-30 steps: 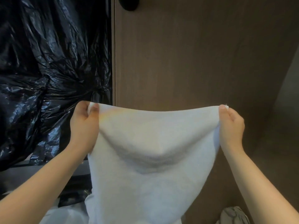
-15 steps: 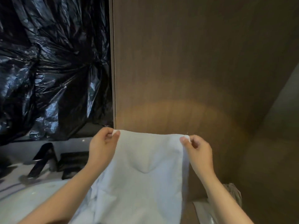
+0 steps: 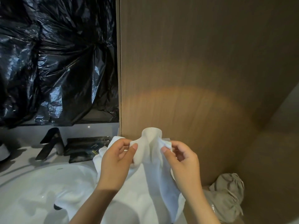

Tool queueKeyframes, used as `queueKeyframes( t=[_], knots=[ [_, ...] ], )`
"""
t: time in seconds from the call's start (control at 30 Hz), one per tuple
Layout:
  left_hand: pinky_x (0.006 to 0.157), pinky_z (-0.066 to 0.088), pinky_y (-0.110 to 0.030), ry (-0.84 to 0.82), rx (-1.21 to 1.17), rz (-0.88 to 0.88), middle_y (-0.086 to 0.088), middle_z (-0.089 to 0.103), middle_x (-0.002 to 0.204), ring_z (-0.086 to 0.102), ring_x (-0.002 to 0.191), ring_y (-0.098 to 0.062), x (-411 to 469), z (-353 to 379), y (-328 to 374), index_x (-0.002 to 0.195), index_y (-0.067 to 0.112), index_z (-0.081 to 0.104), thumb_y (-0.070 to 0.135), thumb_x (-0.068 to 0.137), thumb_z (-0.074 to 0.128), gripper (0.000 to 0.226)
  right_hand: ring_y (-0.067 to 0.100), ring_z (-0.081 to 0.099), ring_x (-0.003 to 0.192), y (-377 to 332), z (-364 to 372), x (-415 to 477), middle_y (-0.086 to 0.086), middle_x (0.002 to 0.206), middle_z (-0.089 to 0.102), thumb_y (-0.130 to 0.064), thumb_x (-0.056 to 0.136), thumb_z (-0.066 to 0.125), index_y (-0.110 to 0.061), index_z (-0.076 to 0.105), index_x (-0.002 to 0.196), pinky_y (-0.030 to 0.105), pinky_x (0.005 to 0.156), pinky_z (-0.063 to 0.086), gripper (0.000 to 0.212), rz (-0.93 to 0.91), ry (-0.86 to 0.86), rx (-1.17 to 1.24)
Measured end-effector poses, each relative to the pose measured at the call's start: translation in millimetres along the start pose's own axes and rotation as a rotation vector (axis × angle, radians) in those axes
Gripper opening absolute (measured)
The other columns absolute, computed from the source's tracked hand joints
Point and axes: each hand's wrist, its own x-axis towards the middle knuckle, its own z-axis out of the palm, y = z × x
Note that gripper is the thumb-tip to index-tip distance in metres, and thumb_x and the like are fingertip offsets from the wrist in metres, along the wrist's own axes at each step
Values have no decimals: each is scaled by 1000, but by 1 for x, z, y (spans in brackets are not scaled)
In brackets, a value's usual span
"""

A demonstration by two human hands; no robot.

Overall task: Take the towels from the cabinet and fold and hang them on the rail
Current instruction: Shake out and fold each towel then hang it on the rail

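A white towel hangs between my hands in front of the brown wooden cabinet side, its top edge bunched into a loop above my fingers. My left hand pinches one top corner between thumb and fingers. My right hand pinches the other corner, close beside the left. The towel's lower part drapes down over the white basin. No rail is in view.
Black plastic sheeting covers the wall at left. A dark tap and a black tray stand behind the basin. A grey cloth bundle lies at the lower right by the cabinet side.
Both hands have dropped lower and come together, bringing the towel's two top corners almost side by side. The stretched towel now sags in a fold. The view has tilted down onto the basin.
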Motion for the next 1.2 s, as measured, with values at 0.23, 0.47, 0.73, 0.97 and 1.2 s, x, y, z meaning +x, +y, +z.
queueKeyframes(
  t=[0.23, 0.47, 0.73, 0.97, 1.2],
  knots=[
    [58, 52, -12, -73, -35, -34, 0, 70, 81, 67, 64, -6, -15, -2, -3, 87, 8, 67, 11, 91, 64, 6, 15, 66, 76, -2, 16, -15, -3, 83, 73, -9, 85, 72, -24, 73, 96, 16, 67, 51, 18, 19, -160, 88],
    [71, 58, -28, -118, -67, -25, -7, 73, 82, 70, 73, -18, -20, -12, -7, 89, 10, 70, 10, 91, 63, 6, 14, 68, 83, -5, 15, -15, -7, 87, 74, -12, 86, 71, -30, 76, 96, 18, 73, 53, 20, -38, -229, 73],
    [71, 57, -26, -143, -67, -21, -5, 74, 80, 70, 72, -17, -23, -14, -8, 92, 9, 71, 7, 90, 63, 8, 23, 63, 70, -4, 13, -14, 4, 73, 68, -12, 87, 69, -27, 73, 97, 35, 72, 57, 18, -16, -309, 115],
    [77, 57, -39, -147, -55, -21, -8, 72, 78, 69, 74, -22, -23, -20, -12, 93, 8, 72, 8, 91, 63, 9, 16, 68, 71, -8, 7, 0, 6, 78, 72, -5, 97, 53, -16, 63, 123, 27, 72, 56, 30, 53, -555, 155],
    [80, 59, -40, -167, -101, -49, -3, 74, 80, 71, 75, -21, -24, -25, -15, 84, 23, 75, 25, 80, 65, 11, 19, 57, 50, -2, 11, 11, 15, 65, 67, -22, 82, 71, -13, 62, 100, 26, 53, 50, 22, 168, -599, 148]
  ],
)
